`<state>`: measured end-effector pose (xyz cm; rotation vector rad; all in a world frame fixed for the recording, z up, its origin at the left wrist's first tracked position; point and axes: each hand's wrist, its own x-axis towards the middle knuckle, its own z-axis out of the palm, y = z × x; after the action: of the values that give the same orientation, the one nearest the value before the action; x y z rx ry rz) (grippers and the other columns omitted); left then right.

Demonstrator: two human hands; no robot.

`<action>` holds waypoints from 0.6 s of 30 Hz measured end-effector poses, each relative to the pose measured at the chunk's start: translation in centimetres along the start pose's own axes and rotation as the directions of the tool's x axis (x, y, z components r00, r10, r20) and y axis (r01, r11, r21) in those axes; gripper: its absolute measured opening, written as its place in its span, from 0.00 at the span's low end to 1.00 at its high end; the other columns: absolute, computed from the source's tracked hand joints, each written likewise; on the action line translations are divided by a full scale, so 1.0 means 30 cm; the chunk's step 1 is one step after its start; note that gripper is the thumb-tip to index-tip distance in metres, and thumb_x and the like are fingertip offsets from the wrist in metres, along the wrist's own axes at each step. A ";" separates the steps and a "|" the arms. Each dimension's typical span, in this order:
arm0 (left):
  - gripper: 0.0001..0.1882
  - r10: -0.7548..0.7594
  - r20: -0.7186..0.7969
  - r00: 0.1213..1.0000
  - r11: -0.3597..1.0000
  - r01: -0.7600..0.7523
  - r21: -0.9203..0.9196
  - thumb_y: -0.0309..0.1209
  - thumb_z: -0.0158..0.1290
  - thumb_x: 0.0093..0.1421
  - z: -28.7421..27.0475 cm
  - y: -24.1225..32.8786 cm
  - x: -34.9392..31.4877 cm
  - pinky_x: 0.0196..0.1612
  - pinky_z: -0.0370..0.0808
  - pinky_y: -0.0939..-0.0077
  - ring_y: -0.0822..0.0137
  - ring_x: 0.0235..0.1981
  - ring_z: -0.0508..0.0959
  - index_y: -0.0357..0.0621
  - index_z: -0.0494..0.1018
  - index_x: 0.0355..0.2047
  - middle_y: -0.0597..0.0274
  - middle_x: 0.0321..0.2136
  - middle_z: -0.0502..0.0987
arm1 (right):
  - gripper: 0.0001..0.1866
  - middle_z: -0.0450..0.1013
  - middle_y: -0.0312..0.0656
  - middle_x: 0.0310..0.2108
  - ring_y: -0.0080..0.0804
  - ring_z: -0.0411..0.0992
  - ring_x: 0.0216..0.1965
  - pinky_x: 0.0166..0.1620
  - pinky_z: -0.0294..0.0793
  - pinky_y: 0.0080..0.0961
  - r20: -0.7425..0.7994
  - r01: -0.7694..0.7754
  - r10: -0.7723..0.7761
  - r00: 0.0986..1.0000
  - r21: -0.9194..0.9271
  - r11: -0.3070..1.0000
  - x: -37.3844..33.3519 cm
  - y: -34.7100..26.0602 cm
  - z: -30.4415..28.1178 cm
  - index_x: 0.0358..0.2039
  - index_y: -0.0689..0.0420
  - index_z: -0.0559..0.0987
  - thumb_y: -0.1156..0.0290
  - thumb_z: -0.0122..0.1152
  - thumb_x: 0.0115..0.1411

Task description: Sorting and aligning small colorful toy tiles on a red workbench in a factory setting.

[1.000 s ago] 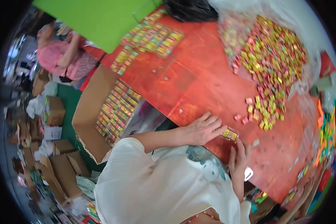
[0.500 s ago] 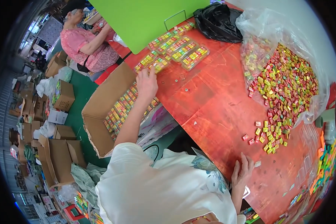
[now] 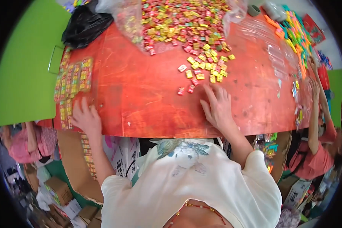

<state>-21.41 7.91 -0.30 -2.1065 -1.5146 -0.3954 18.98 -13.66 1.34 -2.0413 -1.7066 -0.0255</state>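
Observation:
My left hand (image 3: 86,116) is over the table's left end, fingers apart and a little blurred, nothing seen in it. Just beyond its fingertips lie clear plastic packs (image 3: 74,78) filled with rows of small red, yellow and green blocks. My right hand (image 3: 218,108) is low over the red tabletop, its fingers spread and holding nothing. Close in front of its fingertips are loose small wrapped blocks (image 3: 208,65), yellow and red. They spill from a large heap (image 3: 182,22) in an opened clear plastic bag (image 3: 128,28).
A cardboard box (image 3: 74,163) with filled packs stands below the table's left edge. A black plastic bag (image 3: 86,26) and a green panel (image 3: 26,64) are at the far left. Clear trays (image 3: 275,57) and colourful plastic pieces (image 3: 298,41) lie right. Other people sit at both sides.
The view has swung toward the right. My left hand has come away from the packs by the box. My right hand has gone from the table's near edge to the loose blocks.

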 end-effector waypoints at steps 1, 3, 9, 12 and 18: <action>0.26 0.106 -0.014 0.994 0.972 -0.107 -0.207 0.38 0.57 0.61 -0.026 0.074 0.010 0.58 0.62 0.46 0.49 0.60 0.69 0.53 0.71 0.60 0.51 0.61 0.68 | 0.32 0.67 0.49 0.57 0.46 0.68 0.53 0.54 0.65 0.42 -0.018 -0.036 0.035 0.999 -0.036 0.999 0.029 0.022 0.000 0.60 0.57 0.71 0.67 0.67 0.55; 0.27 0.318 -0.032 0.947 0.805 -0.288 -0.518 0.34 0.57 0.60 -0.091 0.278 0.053 0.58 0.64 0.49 0.45 0.60 0.68 0.49 0.70 0.60 0.48 0.60 0.68 | 0.30 0.67 0.49 0.57 0.47 0.68 0.54 0.53 0.66 0.43 -0.067 -0.082 0.075 0.995 -0.119 0.989 0.082 0.068 0.012 0.58 0.57 0.72 0.65 0.67 0.55; 0.32 0.641 -0.072 0.764 0.458 -0.456 -0.763 0.34 0.57 0.61 -0.184 0.715 0.143 0.65 0.60 0.50 0.45 0.66 0.62 0.46 0.65 0.66 0.47 0.67 0.60 | 0.23 0.68 0.51 0.54 0.51 0.67 0.54 0.53 0.69 0.45 -0.029 0.036 -0.037 0.999 -0.033 0.999 0.189 0.097 0.115 0.53 0.61 0.74 0.67 0.63 0.59; 0.34 0.687 -0.064 0.724 0.425 -0.472 -0.772 0.35 0.57 0.62 -0.152 0.815 0.184 0.65 0.59 0.48 0.44 0.67 0.60 0.45 0.61 0.67 0.46 0.67 0.59 | 0.21 0.69 0.51 0.52 0.52 0.69 0.52 0.54 0.70 0.42 -0.011 0.066 -0.065 0.998 0.160 0.985 0.191 0.072 0.093 0.54 0.61 0.75 0.72 0.62 0.59; 0.30 0.572 -0.042 0.819 0.242 -0.217 -0.946 0.33 0.56 0.62 -0.109 0.783 0.191 0.63 0.65 0.57 0.46 0.64 0.65 0.40 0.66 0.63 0.45 0.62 0.65 | 0.19 0.71 0.44 0.46 0.43 0.70 0.48 0.50 0.67 0.40 0.073 0.084 -0.087 0.994 0.042 0.996 0.109 0.116 0.003 0.49 0.56 0.76 0.67 0.63 0.58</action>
<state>2.80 4.82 -0.16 -3.5335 -0.7449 -0.9213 22.93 -11.00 1.06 -1.9627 -1.8251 0.0557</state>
